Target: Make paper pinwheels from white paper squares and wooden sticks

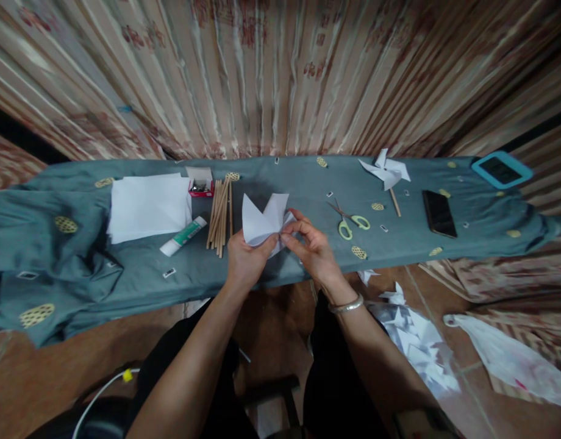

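Observation:
Near the front edge of the cloth-covered table, my left hand (247, 257) grips a white paper pinwheel (266, 219) from its left side. My right hand (312, 247) pinches the paper near its middle with thumb and fingertips; whether something small is between them is hidden. Two pointed paper flaps stand up, and the right part curls over. To the left lies a bundle of wooden sticks (219, 213), with a small red box (200, 186) of shiny metal bits behind it. Scissors with green handles (349, 221) lie to the right of my right hand.
On the left are a stack of white paper (147, 207) and a glue stick (183, 236). To the right lie a pinwheel on a stick (385, 171), a black phone (439, 213) and a blue-framed tablet (502, 169). Cut paper pieces (413, 338) and a plastic bag (513, 360) lie on the floor.

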Demonstrator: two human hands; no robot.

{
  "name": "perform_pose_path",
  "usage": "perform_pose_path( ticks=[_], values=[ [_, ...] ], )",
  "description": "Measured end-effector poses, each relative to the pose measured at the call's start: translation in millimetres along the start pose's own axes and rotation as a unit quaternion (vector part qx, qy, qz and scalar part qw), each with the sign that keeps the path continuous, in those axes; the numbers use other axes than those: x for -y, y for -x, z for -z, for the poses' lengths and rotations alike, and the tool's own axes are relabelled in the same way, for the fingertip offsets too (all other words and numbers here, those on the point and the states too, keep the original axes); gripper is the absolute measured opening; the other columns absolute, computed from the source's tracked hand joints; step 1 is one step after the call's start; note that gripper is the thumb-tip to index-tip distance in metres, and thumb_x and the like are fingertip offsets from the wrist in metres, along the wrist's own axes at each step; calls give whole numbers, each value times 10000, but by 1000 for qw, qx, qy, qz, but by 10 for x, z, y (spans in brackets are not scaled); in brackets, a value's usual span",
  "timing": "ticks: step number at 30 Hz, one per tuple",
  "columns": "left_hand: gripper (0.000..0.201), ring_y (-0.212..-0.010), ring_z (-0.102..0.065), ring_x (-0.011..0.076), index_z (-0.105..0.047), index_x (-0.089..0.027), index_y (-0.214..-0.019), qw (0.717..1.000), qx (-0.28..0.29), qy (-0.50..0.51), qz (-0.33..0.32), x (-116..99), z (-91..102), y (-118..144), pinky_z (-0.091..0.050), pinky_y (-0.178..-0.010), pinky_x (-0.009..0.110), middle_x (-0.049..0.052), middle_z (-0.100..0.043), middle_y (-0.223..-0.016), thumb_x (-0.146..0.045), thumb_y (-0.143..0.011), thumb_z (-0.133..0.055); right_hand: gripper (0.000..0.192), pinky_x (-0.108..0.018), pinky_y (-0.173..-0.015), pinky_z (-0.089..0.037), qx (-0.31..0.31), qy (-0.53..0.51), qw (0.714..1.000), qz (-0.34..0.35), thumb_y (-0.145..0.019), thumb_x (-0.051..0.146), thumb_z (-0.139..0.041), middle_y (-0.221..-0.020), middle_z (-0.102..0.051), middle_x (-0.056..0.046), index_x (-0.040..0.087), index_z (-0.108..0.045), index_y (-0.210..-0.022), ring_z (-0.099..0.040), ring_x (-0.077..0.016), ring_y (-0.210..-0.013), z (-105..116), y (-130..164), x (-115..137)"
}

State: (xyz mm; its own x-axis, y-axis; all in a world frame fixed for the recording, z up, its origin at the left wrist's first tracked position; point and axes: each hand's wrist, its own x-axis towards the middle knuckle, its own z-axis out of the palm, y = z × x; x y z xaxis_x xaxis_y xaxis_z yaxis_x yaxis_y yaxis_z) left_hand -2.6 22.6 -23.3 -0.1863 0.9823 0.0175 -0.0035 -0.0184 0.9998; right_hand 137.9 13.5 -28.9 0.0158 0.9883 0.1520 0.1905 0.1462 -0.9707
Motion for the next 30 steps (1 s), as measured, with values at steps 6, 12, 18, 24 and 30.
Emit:
perform_pose_path(
  ticks=[6, 12, 18, 24, 30],
  values=[
    [301, -626, -666, 191, -725, -114, -751, 1000, 6, -1, -10, 4, 27, -4, -534, -584, 274, 54, -738, -713, -333, -553, -782, 165, -415, -1139, -304, -1, -48, 999, -19, -761, 398, -708, -1283, -609, -59, 240, -665, -786, -439, -249, -1354, -7, -16, 15],
    [313, -652, -686, 198, -735, -115, -777, 1000, 18, 8, -13, 71, 56, -15, -555, -608, 282, 59, -751, -746, -339, -569, -801, 152, -435, -1161, -274, 1, -73, 997, -19, -743, 390, -721, -1226, -647, -57, 248, -667, -756, -416, -245, -1377, -21, -31, 9],
    [337, -695, -708, 220, -745, -107, -807, 1000, 18, 12, -17, 59, 47, 2, -576, -637, 300, 76, -762, -781, -339, -572, -809, 208, -429, -1140, -327, -10, -49, 999, -16, -739, 391, -737, -1365, -556, -73, 233, -656, -847, -426, -252, -1371, 15, -10, -18],
    [336, -712, -720, 240, -750, -106, -798, 1000, 9, 12, -8, 6, 28, 13, -589, -643, 314, 85, -766, -786, -329, -554, -810, 534, -458, -1174, -303, -42, -35, 998, -15, -722, 416, -766, -1429, -509, -91, 234, -595, -1194, -440, -268, -1364, 18, 2, -57],
    [340, -717, -721, 235, -749, -104, -822, 1000, 19, 12, -16, -5, 36, 8, -589, -647, 310, 85, -768, -800, -317, -563, -807, 757, -460, -1130, -392, -41, -39, 998, -29, -694, 465, -783, -1368, -570, -123, 213, -497, -1349, -507, -287, -1309, 19, -4, -23]
  ],
)
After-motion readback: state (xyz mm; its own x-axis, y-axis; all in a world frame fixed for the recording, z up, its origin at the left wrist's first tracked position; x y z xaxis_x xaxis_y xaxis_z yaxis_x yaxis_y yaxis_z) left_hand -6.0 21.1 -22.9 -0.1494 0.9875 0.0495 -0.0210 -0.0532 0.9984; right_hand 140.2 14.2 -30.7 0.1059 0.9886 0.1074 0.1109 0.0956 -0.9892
